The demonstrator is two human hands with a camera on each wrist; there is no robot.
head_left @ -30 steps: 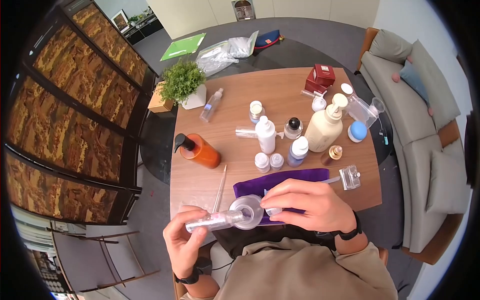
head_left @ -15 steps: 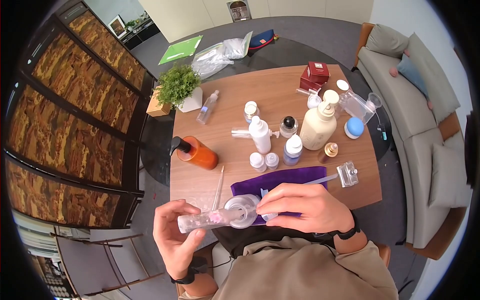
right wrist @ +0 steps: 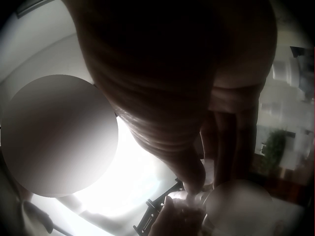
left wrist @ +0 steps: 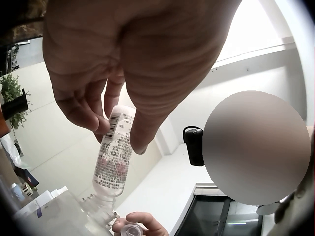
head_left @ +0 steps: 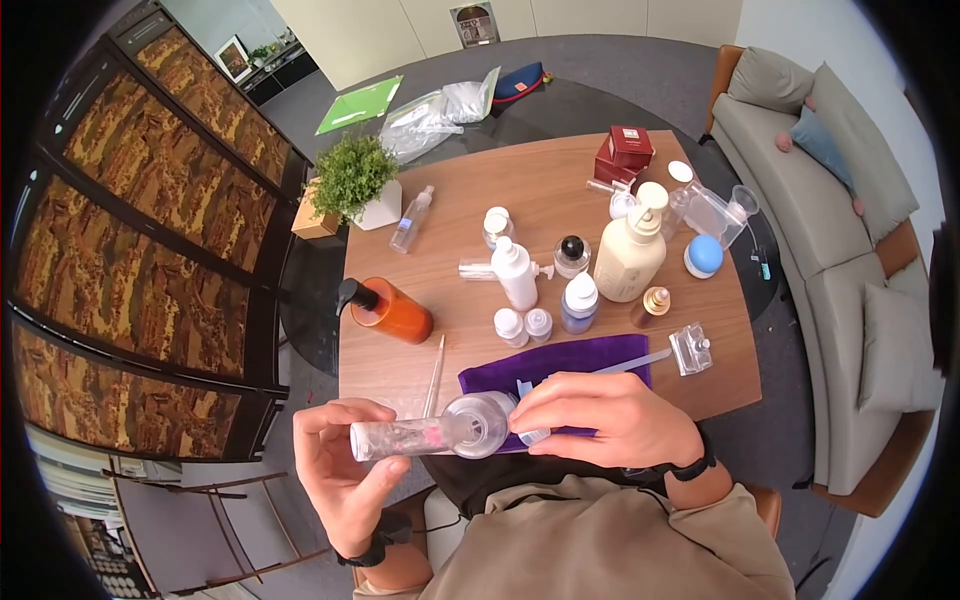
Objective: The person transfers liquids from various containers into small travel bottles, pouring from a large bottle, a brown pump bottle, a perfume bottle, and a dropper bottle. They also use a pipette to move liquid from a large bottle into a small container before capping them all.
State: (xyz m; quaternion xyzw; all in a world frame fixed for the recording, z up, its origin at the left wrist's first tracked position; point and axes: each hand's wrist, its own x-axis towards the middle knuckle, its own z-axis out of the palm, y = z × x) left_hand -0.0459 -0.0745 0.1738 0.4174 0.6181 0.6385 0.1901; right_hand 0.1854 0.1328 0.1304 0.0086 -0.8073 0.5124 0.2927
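Note:
My left hand (head_left: 345, 465) grips a clear bottle (left wrist: 114, 152) with pink marks and small printed text between thumb and fingers. In the left wrist view the bottle is tipped neck down, its mouth right at the neck of a wide clear container (left wrist: 61, 216). From the head view, that container (head_left: 480, 425) looks round and overlaps the bottle's neck. My right hand (head_left: 610, 420) is beside the container, fingertips at its rim, pinching a small clear cap (left wrist: 132, 230). A purple cloth (head_left: 560, 357) lies under and behind the right hand.
A thin clear dropper-like stick (head_left: 435, 375) and an orange pump bottle (head_left: 392, 310) are to the left. Several bottles and jars stand behind the cloth, among them a cream pump bottle (head_left: 630, 260) and a white bottle (head_left: 515, 275). A potted plant (head_left: 355, 180) stands at the back left.
My left hand has shifted left and its fingers have spread a little along the bottle, which now lies more level in the head view. The right hand stays beside the container.

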